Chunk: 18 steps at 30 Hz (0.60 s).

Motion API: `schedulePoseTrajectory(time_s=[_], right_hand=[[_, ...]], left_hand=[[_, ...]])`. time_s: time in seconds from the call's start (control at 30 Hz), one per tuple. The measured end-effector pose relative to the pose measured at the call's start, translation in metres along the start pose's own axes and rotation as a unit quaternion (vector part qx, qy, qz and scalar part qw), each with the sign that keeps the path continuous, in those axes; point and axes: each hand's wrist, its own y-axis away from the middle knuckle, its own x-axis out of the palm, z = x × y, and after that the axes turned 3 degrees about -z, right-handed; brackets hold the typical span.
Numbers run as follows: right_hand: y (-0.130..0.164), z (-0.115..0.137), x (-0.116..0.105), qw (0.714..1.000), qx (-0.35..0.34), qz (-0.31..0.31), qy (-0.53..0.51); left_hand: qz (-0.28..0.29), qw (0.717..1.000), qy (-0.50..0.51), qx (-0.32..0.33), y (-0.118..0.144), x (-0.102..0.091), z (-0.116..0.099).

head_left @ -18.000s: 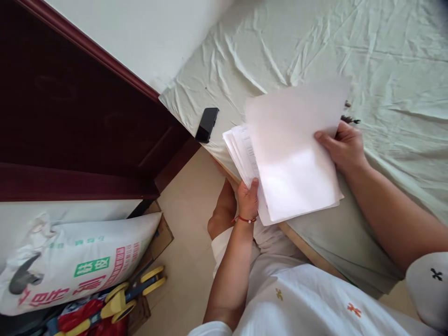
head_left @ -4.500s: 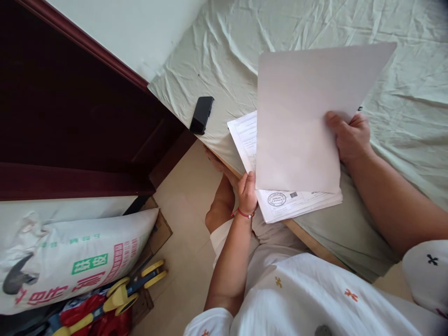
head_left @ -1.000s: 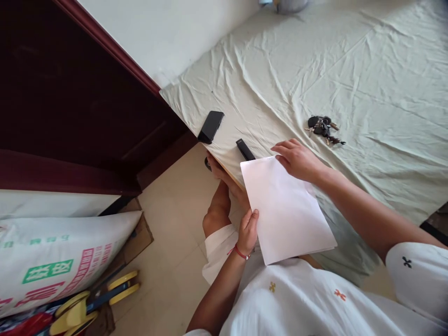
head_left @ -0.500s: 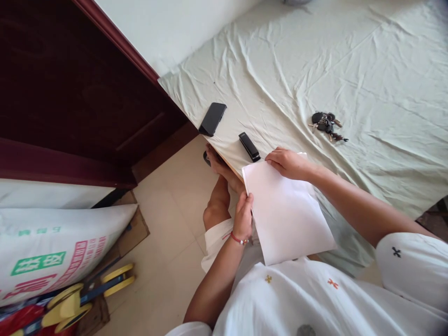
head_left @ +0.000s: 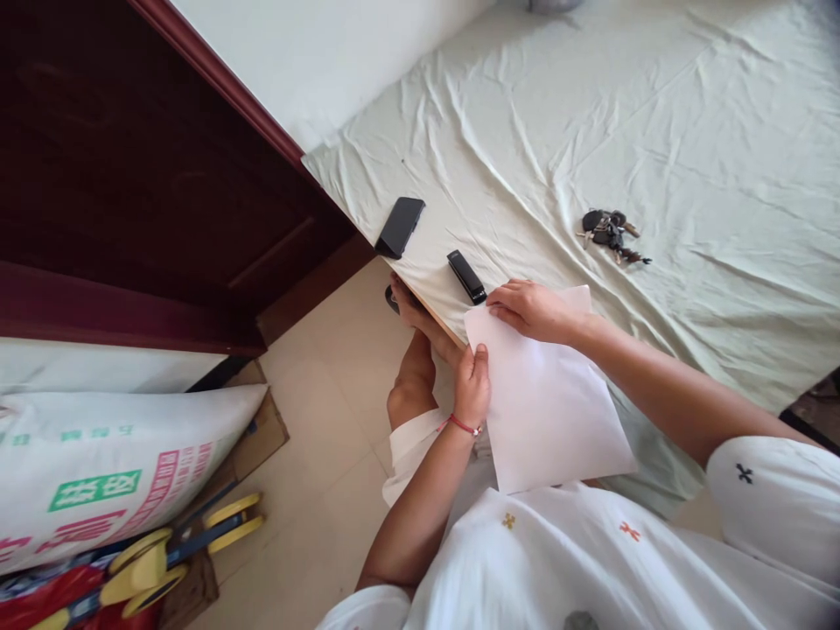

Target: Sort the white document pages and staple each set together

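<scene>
A stack of white paper sheets lies on the near edge of a bed covered by a pale green sheet. My left hand, with a red string at the wrist, grips the stack's left edge. My right hand rests with its fingers on the stack's top left corner. A small black stapler-like object lies just beyond that corner. A black phone lies further left near the bed's corner.
A bunch of keys lies on the sheet to the right. A dark wooden door stands on the left. A printed white sack and a yellow and blue toy lie on the floor. My bare leg is beside the bed.
The loose sheets, earlier held up and leafed through, now lie as one squared stack on the bed edge. My left hand has slid up its left edge in the last half second.
</scene>
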Motion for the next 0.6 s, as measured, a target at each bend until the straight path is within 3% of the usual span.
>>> schedulePoseTrajectory(time_s=[0.2, 0.37, 0.53, 0.6], right_hand=[[0.0, 0.005, -0.011, 0.999, -0.001, -0.007, -0.033], [0.002, 0.012, -0.006, 1.0, -0.012, 0.013, -0.019], [0.001, 0.009, 0.0, 0.997, -0.041, -0.014, -0.06], [0.005, 0.002, -0.004, 0.995, -0.05, -0.058, -0.063]], left_hand=[[-0.005, 0.998, -0.05, 0.035, 0.003, 0.006, -0.008], [0.007, 0.998, -0.041, 0.044, 0.005, 0.013, -0.009], [0.001, 0.997, -0.064, 0.051, 0.007, 0.009, -0.005], [-0.007, 0.995, -0.08, 0.055, 0.006, 0.004, -0.004]])
